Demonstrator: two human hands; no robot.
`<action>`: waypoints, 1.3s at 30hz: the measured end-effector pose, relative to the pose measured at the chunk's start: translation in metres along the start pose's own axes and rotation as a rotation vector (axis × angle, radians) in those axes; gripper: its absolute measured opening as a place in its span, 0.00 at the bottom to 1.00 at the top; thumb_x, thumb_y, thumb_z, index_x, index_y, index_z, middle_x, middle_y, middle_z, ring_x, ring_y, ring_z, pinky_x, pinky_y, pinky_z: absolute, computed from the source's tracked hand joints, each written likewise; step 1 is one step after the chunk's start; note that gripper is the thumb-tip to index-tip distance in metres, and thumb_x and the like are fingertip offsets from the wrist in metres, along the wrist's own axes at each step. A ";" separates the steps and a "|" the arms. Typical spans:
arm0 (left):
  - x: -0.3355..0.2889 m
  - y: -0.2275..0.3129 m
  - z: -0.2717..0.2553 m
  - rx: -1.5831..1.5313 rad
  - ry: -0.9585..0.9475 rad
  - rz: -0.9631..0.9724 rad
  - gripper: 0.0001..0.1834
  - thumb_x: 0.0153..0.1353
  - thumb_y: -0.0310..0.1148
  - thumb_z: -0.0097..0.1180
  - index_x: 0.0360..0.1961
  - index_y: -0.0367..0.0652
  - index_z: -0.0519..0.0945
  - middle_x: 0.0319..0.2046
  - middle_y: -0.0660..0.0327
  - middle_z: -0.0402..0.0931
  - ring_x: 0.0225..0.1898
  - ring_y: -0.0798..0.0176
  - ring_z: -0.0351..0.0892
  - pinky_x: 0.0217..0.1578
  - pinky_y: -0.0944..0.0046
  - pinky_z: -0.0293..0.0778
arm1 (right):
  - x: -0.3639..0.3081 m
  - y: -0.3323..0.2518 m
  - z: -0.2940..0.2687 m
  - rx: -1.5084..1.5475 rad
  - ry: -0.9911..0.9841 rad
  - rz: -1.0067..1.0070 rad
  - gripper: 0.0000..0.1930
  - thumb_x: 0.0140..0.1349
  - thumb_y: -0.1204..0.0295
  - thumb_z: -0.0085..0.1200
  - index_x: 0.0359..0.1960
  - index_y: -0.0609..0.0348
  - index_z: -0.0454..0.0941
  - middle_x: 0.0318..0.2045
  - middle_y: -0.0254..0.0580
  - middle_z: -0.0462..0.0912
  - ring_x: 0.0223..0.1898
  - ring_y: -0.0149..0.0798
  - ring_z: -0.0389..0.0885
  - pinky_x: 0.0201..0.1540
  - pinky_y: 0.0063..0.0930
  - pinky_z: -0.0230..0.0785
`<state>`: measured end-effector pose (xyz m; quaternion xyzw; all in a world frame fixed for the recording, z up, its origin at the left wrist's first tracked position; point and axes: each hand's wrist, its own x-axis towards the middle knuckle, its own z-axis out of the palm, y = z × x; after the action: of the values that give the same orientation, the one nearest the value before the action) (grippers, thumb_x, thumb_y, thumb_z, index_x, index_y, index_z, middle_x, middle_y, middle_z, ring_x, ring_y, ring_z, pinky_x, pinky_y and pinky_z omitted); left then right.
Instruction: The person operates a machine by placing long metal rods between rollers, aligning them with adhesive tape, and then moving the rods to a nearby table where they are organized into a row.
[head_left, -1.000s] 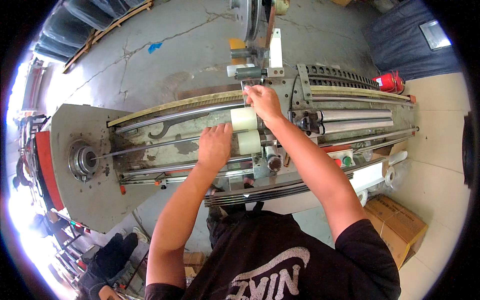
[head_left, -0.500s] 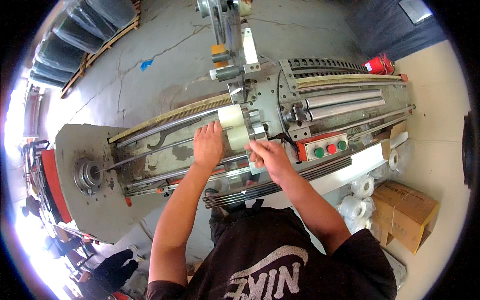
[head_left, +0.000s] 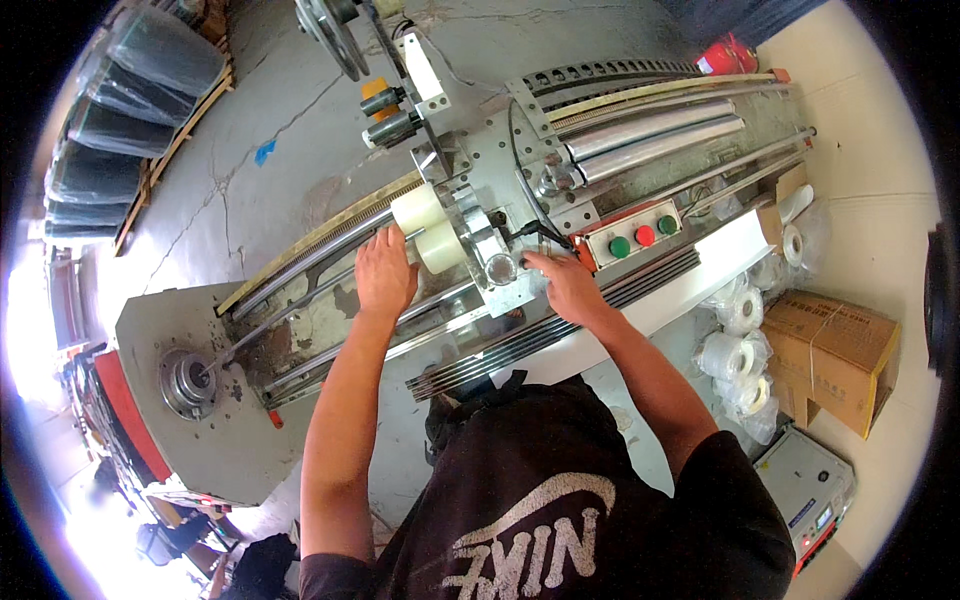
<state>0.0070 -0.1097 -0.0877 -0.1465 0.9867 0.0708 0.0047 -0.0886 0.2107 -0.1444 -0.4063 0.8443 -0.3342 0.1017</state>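
Note:
A long thin metal rod (head_left: 290, 312) runs from a round chuck (head_left: 190, 383) toward two cream rollers (head_left: 418, 208) on the machine's carriage. Just left of the rollers, my left hand (head_left: 384, 272) is closed over the rod, its fingertips close to the upper roller. My right hand (head_left: 568, 285) is at the carriage's right side with bent fingers, beside a round metal knob-like end (head_left: 500, 268). What its fingers grip, if anything, is hidden. A black lever handle (head_left: 540, 233) stands just above that hand.
A control box (head_left: 632, 238) with green and red buttons lies right of my right hand. Several dark rods (head_left: 560, 333) lie along the near edge. A cardboard box (head_left: 830, 345) and wrapped white rolls (head_left: 735, 360) stand at right, a red extinguisher (head_left: 727, 57) at far right.
The whole view has shifted and turned. My right hand has moved from the carriage's near front to its right side, uncovering the round metal end. My left hand stays beside the rollers.

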 end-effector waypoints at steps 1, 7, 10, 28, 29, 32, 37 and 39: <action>0.000 -0.001 -0.001 -0.019 0.024 0.015 0.33 0.52 0.35 0.75 0.57 0.38 0.73 0.49 0.53 0.79 0.55 0.49 0.80 0.56 0.50 0.72 | 0.009 0.008 0.003 -0.027 -0.042 -0.011 0.28 0.59 0.83 0.56 0.64 0.55 0.75 0.51 0.46 0.87 0.53 0.54 0.84 0.57 0.44 0.76; 0.003 -0.003 -0.001 -0.034 -0.043 0.018 0.41 0.53 0.34 0.75 0.66 0.36 0.69 0.54 0.52 0.79 0.57 0.49 0.79 0.59 0.50 0.72 | 0.031 0.040 0.019 -0.142 -0.264 -0.012 0.25 0.68 0.78 0.48 0.66 0.43 0.78 0.51 0.47 0.86 0.55 0.52 0.83 0.56 0.47 0.76; 0.003 -0.004 0.000 -0.171 0.049 0.009 0.51 0.54 0.31 0.72 0.76 0.34 0.56 0.56 0.50 0.80 0.57 0.47 0.80 0.60 0.50 0.71 | 0.026 0.047 0.024 -0.232 -0.248 -0.028 0.24 0.68 0.76 0.49 0.65 0.42 0.78 0.49 0.45 0.87 0.52 0.52 0.85 0.54 0.47 0.77; 0.054 -0.038 -0.019 -0.752 -0.451 -0.089 0.55 0.70 0.53 0.61 0.82 0.37 0.41 0.34 0.53 0.86 0.32 0.59 0.85 0.41 0.57 0.79 | 0.004 0.032 0.044 0.283 0.143 0.242 0.15 0.71 0.73 0.56 0.57 0.56 0.78 0.44 0.47 0.89 0.46 0.46 0.91 0.46 0.38 0.83; 0.055 -0.040 -0.017 -0.745 -0.453 -0.093 0.55 0.70 0.53 0.61 0.82 0.37 0.41 0.34 0.53 0.86 0.31 0.60 0.84 0.40 0.58 0.79 | -0.001 0.026 0.044 0.444 0.180 0.320 0.15 0.71 0.75 0.57 0.57 0.58 0.77 0.44 0.48 0.88 0.46 0.44 0.91 0.47 0.35 0.83; 0.058 -0.044 -0.007 -0.811 -0.443 -0.093 0.54 0.69 0.52 0.64 0.82 0.38 0.44 0.32 0.55 0.85 0.31 0.63 0.82 0.38 0.60 0.78 | -0.019 0.004 0.038 0.755 0.304 0.426 0.15 0.70 0.78 0.58 0.57 0.63 0.75 0.44 0.49 0.87 0.48 0.42 0.91 0.48 0.30 0.82; 0.057 -0.044 -0.012 -0.962 -0.417 -0.156 0.52 0.68 0.44 0.68 0.81 0.37 0.50 0.29 0.60 0.81 0.28 0.66 0.77 0.33 0.64 0.74 | -0.032 -0.057 0.005 0.909 0.412 0.459 0.16 0.66 0.77 0.63 0.53 0.65 0.73 0.46 0.50 0.86 0.49 0.41 0.90 0.52 0.34 0.83; 0.051 -0.042 -0.024 -1.032 -0.405 -0.176 0.43 0.69 0.40 0.67 0.78 0.43 0.58 0.32 0.61 0.81 0.32 0.67 0.78 0.33 0.65 0.73 | -0.022 -0.086 -0.008 0.886 0.351 0.359 0.16 0.66 0.77 0.64 0.52 0.65 0.74 0.45 0.51 0.87 0.50 0.42 0.90 0.55 0.34 0.83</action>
<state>-0.0295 -0.1677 -0.0713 -0.1952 0.7873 0.5706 0.1278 -0.0248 0.1933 -0.0847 -0.1102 0.6823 -0.7007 0.1768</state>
